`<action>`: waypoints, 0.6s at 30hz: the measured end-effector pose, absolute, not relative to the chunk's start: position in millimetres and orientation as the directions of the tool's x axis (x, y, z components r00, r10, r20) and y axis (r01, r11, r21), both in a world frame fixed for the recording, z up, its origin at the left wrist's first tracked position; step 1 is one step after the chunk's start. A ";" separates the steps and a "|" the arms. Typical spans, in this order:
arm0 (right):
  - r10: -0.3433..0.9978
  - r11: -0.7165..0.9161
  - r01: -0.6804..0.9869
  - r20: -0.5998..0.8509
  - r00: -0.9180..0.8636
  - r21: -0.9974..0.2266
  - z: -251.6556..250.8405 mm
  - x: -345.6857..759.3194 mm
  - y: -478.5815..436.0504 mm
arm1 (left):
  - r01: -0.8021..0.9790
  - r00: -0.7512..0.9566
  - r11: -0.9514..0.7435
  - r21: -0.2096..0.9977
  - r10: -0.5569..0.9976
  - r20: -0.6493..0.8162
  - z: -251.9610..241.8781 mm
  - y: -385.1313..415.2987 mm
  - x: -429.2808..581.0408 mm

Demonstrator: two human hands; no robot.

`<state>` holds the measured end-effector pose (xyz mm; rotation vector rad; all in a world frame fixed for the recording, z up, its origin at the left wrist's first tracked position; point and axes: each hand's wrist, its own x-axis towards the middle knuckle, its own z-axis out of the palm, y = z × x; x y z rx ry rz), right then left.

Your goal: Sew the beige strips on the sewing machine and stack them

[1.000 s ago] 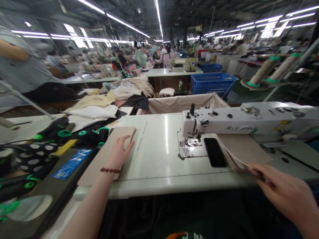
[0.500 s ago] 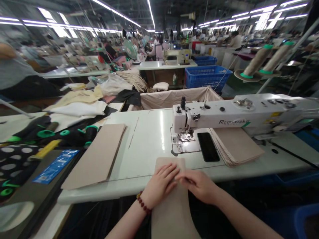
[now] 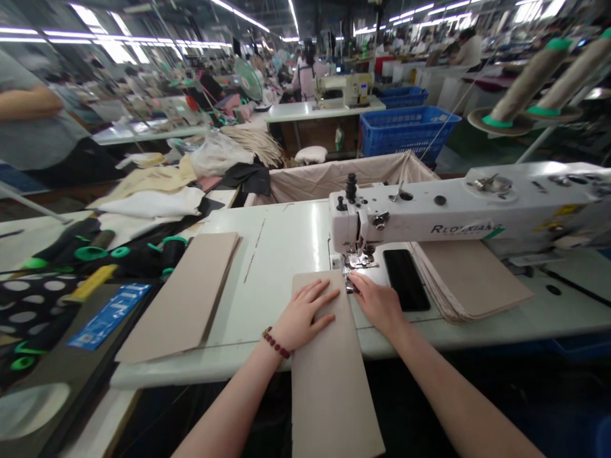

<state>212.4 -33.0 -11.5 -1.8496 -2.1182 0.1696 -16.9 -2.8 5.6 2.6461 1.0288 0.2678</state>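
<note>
My left hand (image 3: 310,313) lies flat with its fingers spread on a long beige fabric panel (image 3: 329,381). The panel's far end rests on the sewing table, just left of the needle area, and its near end hangs over the front edge. My right hand (image 3: 379,305) is beside the panel's right edge, fingers pressed together. Its fingertips are at a small metal part (image 3: 351,286) in front of the presser foot (image 3: 358,261); what they grip, if anything, is hidden. The white sewing machine (image 3: 405,213) stands just beyond both hands.
A black phone (image 3: 407,280) lies right of my right hand, with a stack of beige panels (image 3: 470,277) beyond it. Another beige stack (image 3: 184,296) is on the left. Thread spools (image 3: 174,254) and a blue packet (image 3: 109,316) lie farther left. A cloth-lined bin (image 3: 305,181) stands behind.
Both hands and the panel have moved forward toward the presser foot. My right hand has left the panel's top for the metal part, and my left fingers have spread wider. The view has shifted slightly.
</note>
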 end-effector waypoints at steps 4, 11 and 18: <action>0.983 0.113 0.955 0.170 -0.068 -0.274 -14.6 212.7 -32.8 | 0.625 0.734 -0.704 0.338 0.677 0.055 4.0 15.5 -1.1; 0.982 0.132 0.954 0.165 -0.089 -0.270 -14.4 212.2 -31.7 | 0.633 0.731 -0.707 0.316 0.680 0.056 3.8 20.2 6.6; 0.984 0.128 0.957 0.155 -0.089 -0.261 -13.9 212.4 -31.5 | 0.619 0.729 -0.706 0.344 0.680 0.083 4.2 20.4 5.9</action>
